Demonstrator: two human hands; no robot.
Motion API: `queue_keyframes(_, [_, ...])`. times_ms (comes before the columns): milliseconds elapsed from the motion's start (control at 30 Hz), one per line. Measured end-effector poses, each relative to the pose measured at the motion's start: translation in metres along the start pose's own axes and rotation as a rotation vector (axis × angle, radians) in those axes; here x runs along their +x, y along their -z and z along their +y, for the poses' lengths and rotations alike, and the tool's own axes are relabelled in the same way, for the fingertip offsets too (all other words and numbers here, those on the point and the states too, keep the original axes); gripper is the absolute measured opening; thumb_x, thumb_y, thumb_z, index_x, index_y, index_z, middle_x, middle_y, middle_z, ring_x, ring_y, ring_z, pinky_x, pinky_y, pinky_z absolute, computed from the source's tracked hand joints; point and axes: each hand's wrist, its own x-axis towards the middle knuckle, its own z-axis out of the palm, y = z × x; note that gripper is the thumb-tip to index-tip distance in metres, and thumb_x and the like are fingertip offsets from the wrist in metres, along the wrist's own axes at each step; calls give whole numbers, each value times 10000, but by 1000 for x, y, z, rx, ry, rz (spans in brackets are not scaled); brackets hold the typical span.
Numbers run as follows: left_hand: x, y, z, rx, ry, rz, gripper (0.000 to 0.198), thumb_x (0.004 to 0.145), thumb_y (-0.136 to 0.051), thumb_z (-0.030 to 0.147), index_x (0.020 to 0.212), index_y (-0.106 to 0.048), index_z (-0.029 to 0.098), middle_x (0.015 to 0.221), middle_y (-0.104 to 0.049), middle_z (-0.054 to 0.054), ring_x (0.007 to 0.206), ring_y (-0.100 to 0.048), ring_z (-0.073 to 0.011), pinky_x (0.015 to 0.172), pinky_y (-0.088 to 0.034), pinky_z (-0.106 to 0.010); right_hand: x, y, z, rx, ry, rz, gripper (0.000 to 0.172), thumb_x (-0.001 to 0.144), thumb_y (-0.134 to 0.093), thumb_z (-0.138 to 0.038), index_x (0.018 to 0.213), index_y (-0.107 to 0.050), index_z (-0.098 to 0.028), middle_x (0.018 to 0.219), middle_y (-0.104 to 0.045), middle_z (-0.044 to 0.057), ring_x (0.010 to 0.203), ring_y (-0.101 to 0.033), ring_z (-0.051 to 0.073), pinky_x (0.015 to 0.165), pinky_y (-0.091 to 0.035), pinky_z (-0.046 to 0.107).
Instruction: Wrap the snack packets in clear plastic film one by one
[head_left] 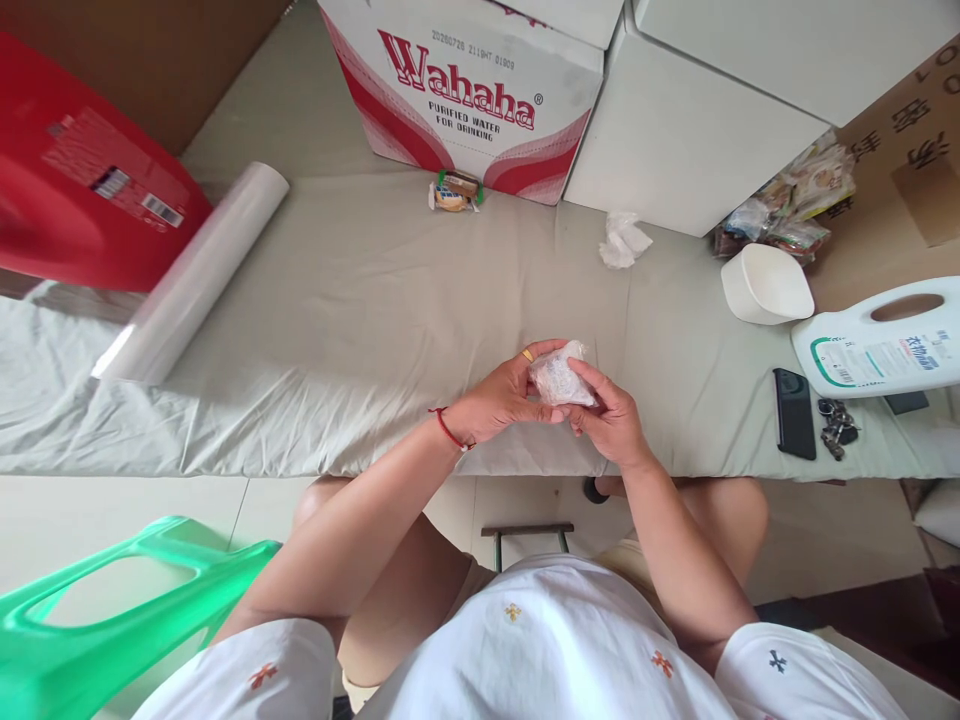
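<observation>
Both my hands meet over the near edge of a cloth-covered table (pixel 360 300). My left hand (pixel 499 398), with a ring and a red wrist string, and my right hand (pixel 611 418) both pinch a small packet wrapped in clear plastic film (pixel 559 378). The packet is whitish and held just above the cloth. A roll of clear plastic film (pixel 191 275) lies on the table to the far left.
A Wahaha water carton (pixel 469 95) and white boxes (pixel 675 140) stand at the back. Near them lie a small wrapped snack (pixel 454 192) and crumpled tissue (pixel 622 240). A white bowl (pixel 765 285), detergent jug (pixel 877 345), phone (pixel 793 412) and keys (pixel 836 430) sit right. Green stool (pixel 112 610) lower left.
</observation>
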Motion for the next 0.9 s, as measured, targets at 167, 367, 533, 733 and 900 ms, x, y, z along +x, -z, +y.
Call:
queue_keyframes(167, [6,-2,-9,219,-66,143,856,739,-885,235,1504,-507,300,1144,-687,-53,967,-660,-192,865,-559,-355,-1,1,8,-47,8,-3,579,921,-748,-440,1476,-598,-372,995,-672,28,682,-566,143,619,-569,312])
queue_keyframes(367, [8,-13,-8,582,-42,299,862,726,-782,193,1529,-491,304,993,-662,-6,739,-560,-149,697,-491,-308,0,0,9,57,-132,294,511,921,-669,-627,1302,-680,-286,1033,-676,59,769,-601,175,535,-517,277])
queue_keyframes(533, [12,-15,-17,421,-69,271,1022,700,-826,215,1610,-365,271,973,-634,-21,822,-611,-196,757,-524,-345,6,-14,2,282,-262,322,466,809,-774,-691,902,-698,-241,660,-473,-40,533,-411,105,398,-338,229])
queue_keyframes(733, [20,-13,-23,362,-66,354,926,643,-850,169,1486,-470,216,1047,-661,-43,883,-632,-198,811,-534,-359,14,-26,-4,306,-189,393,478,780,-791,-697,851,-669,-241,698,-514,-31,544,-435,97,408,-333,237])
queue_keyframes(900, [24,-21,-21,55,-50,242,666,649,-839,161,1249,-552,195,1188,-694,-99,1035,-684,-217,943,-559,-398,16,-16,0,315,-189,424,472,774,-807,-684,845,-673,-237,669,-525,-41,507,-429,91,404,-350,244])
